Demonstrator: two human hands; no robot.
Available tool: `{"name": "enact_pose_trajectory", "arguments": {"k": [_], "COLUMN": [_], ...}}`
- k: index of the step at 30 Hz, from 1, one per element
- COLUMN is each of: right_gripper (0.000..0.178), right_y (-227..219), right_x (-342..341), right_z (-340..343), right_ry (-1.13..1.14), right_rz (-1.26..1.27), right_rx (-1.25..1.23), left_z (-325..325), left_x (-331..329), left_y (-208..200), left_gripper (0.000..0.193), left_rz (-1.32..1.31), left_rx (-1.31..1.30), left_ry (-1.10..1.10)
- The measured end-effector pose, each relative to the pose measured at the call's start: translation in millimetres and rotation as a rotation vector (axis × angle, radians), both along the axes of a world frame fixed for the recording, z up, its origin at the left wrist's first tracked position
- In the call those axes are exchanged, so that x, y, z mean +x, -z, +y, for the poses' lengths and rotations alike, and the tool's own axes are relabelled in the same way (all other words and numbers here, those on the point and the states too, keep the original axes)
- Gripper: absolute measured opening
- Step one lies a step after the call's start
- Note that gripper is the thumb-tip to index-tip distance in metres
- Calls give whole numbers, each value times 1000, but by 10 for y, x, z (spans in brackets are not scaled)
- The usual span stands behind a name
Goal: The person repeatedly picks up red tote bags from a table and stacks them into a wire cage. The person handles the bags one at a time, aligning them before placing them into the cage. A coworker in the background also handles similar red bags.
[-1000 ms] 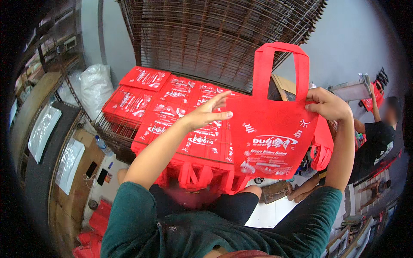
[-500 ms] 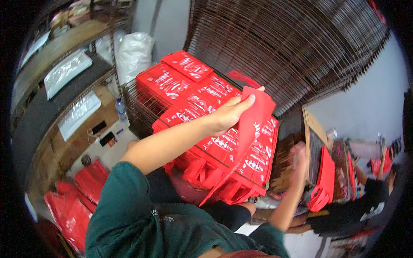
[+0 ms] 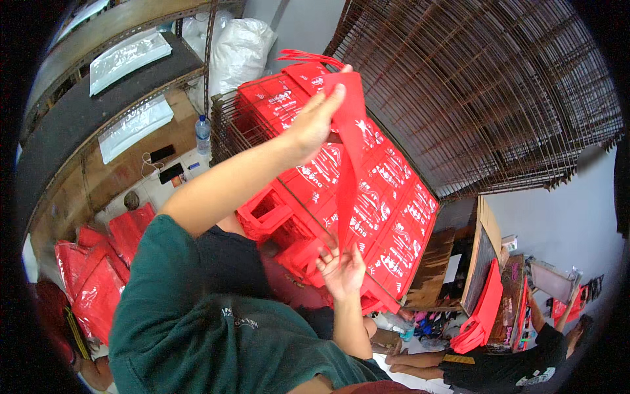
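Observation:
My left hand (image 3: 315,125) is closed around a folded red fabric bag (image 3: 353,121), with its thumb across the near face. The bag is raised edge-on above a wire rack (image 3: 420,180), and its strap handles stick out at the far end. My right hand (image 3: 342,272) is palm up beneath the bag's narrow lower end, fingers apart; whether they touch the bag, I cannot tell. Under both hands, rows of red bags (image 3: 394,230) with white print lie stacked on the rack. Loose handles (image 3: 266,213) hang over its near side.
Shelving at left holds clear-wrapped packs (image 3: 134,128). A water bottle (image 3: 203,134) and phones (image 3: 172,173) lie near it, above wrapped red bundles (image 3: 98,276). Dark wire racks (image 3: 472,85) lean behind. At right are a wooden cabinet (image 3: 436,262) and another person (image 3: 518,358).
My left hand has moved the bag up and to the left over the stack. My right hand has come in from the right to the bag's lower end. The view has shifted.

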State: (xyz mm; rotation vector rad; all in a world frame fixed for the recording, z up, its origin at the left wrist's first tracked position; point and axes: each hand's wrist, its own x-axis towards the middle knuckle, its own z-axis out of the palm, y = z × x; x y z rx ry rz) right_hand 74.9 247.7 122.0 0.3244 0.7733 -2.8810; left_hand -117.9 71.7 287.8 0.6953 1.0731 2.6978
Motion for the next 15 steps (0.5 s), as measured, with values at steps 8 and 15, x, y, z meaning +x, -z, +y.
{"name": "enact_pose_trajectory", "arguments": {"k": [8,15], "right_gripper": [44,41], "right_y": [-393,-582], "right_x": [-1140,-2533], "right_z": [116,-235], "right_ry": [224,146], "right_rz": [-203,60], "right_rx": [359,629], "left_z": [-634,-1049], "left_x": [-924,-2347], "left_y": [164,343], "left_gripper": [44,46], "left_rz": [-214,-97], "left_rx": [-147,-45], "left_ry": [-61,-37]}}
